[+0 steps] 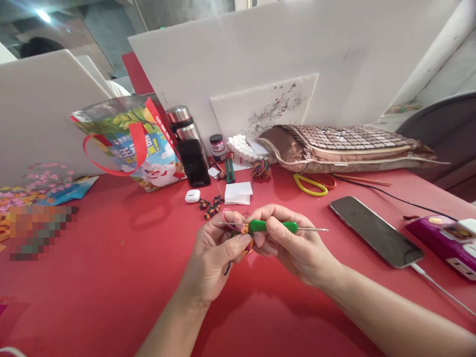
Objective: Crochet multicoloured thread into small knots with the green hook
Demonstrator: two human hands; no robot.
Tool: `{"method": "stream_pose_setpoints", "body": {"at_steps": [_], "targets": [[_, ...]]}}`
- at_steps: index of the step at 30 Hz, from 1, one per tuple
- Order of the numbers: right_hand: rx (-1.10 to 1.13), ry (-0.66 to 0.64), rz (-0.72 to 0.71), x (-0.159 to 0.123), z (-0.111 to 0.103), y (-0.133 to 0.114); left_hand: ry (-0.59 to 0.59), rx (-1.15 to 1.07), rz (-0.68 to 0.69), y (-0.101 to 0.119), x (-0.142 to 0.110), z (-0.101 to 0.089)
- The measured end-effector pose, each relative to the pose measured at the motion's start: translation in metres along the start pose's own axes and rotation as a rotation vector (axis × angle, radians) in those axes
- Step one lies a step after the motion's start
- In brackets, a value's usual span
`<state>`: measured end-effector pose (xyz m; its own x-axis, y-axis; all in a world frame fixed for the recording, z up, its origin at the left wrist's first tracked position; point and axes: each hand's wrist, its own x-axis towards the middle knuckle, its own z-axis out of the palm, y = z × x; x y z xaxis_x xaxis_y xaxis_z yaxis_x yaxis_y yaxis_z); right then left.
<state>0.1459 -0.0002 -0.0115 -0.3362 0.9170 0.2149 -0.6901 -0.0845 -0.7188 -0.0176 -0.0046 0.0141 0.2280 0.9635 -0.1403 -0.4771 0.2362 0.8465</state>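
My right hand [290, 238] grips a double-ended crochet hook [273, 226] by its green handle, one metal tip pointing left and the other right. Between the thumb and fingers of my left hand [219, 243] is a small multicoloured crochet piece [248, 246] in orange, yellow and dark yarn, partly hidden by the fingers. The hook's left shaft passes at the top of this piece. A pink strand loops over my left index finger. Just beyond the hands lie several small dark-and-orange crocheted pieces [212, 208] and a folded white paper [238, 193].
Behind sit a yarn ball [261, 169], a black phone [193, 162], a steel flask [184, 124], a white earbud case [192, 196] and a printed bag [130, 144]. To the right are yellow-handled scissors [310, 185], a charging phone [375, 230], a purple power strip [444, 243] and a beaded cushion [345, 146].
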Motion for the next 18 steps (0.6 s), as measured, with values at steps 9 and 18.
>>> {"method": "stream_pose_setpoints", "body": {"at_steps": [9,18], "targets": [[0.01,0.054,0.028,0.0022,-0.0001,0.0022,-0.011,-0.039,-0.031,-0.0022,0.0021,0.002],[0.007,0.078,0.064,0.0065,-0.0036,0.0005,0.113,0.043,0.025,-0.0042,0.0057,0.0008]]}}
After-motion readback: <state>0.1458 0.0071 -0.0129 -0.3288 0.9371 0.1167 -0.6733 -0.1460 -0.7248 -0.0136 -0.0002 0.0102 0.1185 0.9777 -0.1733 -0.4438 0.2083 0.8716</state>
